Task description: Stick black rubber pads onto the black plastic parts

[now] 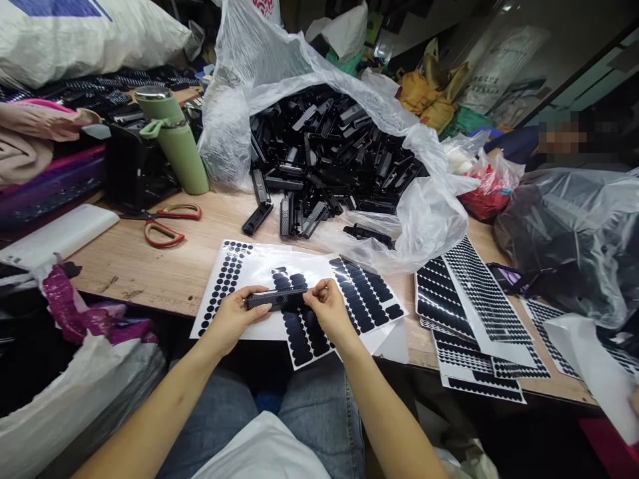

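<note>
- The left hand (233, 318) is closed round one end of a black plastic bar (275, 299). The right hand (330, 311) pinches the other end with its fingertips, so the bar sits level just above the table's near edge.
- The bar looks light, stiff and smooth, not fragile. It is probably best held by its ends, as here.
- Under it, sticker sheets (369, 299) of black ovals lie on the wooden table (150, 266).
- Behind, a clear bag (429, 213) spills similar parts beside scissors (152, 217) and a green flask (180, 146) — the room is crowded with sacks.
</note>
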`<state>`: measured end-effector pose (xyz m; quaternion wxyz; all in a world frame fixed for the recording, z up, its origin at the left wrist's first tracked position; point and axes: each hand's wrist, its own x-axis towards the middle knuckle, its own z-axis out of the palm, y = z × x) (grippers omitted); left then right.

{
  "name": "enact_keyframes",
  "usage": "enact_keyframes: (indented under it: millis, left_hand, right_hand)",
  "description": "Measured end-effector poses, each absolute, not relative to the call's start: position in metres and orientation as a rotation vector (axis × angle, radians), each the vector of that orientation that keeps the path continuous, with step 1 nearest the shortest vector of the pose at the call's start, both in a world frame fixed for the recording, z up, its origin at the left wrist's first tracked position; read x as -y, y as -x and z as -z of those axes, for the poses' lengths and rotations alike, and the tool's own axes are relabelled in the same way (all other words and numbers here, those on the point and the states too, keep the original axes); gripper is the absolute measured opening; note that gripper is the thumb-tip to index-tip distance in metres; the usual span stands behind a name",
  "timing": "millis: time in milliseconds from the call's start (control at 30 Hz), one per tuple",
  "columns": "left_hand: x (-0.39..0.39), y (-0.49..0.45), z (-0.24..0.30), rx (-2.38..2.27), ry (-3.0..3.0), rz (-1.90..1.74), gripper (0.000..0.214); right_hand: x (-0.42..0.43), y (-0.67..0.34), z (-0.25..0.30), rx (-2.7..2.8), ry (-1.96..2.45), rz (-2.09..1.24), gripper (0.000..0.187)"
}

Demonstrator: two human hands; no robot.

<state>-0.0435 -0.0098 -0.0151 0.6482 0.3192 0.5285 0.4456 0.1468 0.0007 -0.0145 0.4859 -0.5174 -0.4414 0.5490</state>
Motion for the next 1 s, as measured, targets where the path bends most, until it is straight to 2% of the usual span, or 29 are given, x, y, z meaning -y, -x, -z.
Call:
enact_keyframes:
  millis: [400, 1000]
  left_hand:
    - [0.01, 0.046, 0.02, -1.2, -0.754, -0.99, 0.046]
    - [0.012, 0.045, 0.014, -1.2, -0.774, -1.009, 0.044]
  right_hand:
    - [0.002, -0.146, 0.019, 1.16, 1.355, -1.253, 0.024]
    - [0.014, -0.13, 0.003, 1.295, 1.588, -0.925, 0.015]
